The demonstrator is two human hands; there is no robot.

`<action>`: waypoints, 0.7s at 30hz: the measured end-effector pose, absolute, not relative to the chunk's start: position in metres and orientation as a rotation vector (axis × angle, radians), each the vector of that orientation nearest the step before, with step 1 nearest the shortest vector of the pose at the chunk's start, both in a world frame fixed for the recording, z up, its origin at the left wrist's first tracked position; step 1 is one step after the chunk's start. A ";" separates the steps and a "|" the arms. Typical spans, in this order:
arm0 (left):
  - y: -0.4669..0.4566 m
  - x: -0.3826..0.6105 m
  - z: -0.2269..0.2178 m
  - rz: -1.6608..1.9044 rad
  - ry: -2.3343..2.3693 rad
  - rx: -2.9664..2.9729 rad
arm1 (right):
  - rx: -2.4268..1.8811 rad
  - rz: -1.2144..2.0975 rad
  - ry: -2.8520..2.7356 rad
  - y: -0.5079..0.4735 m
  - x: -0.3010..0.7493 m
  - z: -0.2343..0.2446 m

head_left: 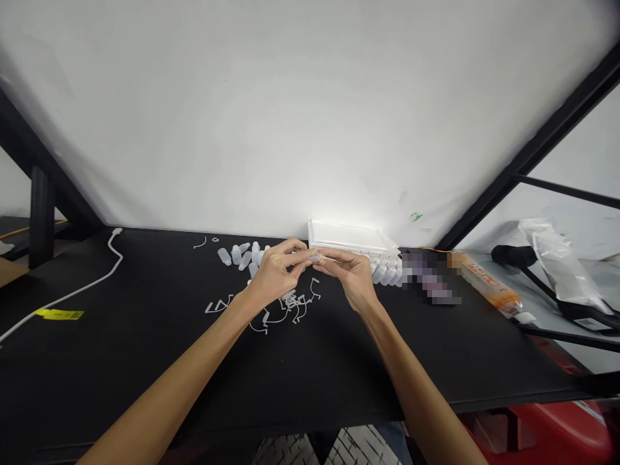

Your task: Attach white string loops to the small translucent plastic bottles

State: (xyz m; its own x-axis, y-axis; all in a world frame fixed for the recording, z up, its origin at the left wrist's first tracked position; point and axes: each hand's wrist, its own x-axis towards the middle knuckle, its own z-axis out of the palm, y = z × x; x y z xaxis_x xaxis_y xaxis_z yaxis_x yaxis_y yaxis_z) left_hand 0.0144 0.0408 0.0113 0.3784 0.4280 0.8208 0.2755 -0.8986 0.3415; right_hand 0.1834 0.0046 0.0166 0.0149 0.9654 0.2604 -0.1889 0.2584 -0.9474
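My left hand [277,270] and my right hand [349,274] meet above the black table [145,361], both pinching a small clear plastic vial [316,258] between fingertips. Several similar clear vials [241,254] lie loose on the table just behind my left hand. More vials [387,274] sit in a row to the right of my right hand. Thin white plastic scraps [290,305] are scattered on the table under my hands.
A white flat tray [349,237] lies against the white wall behind my hands. A white cable [92,282] with a yellow tag runs along the left. An orange tube [489,283], a black-handled tool and a plastic bag lie at the right.
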 end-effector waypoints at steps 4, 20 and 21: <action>0.040 0.015 0.011 1.584 0.611 2.542 | -0.860 1.149 -1.114 0.004 0.181 0.017; 0.039 0.016 0.003 1.595 0.642 2.776 | -0.889 1.276 -1.013 0.006 0.185 0.020; 0.038 0.016 0.003 1.577 0.645 2.780 | -0.898 1.277 -1.032 0.006 0.187 0.020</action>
State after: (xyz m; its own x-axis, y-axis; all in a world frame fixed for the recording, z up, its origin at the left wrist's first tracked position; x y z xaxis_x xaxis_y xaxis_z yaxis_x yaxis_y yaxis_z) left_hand 0.0162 0.0385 0.0028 0.4555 0.2787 0.8455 0.3935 -0.9150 0.0896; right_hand 0.1868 0.0061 0.0197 0.0021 0.9948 0.1018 -0.3087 0.0974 -0.9462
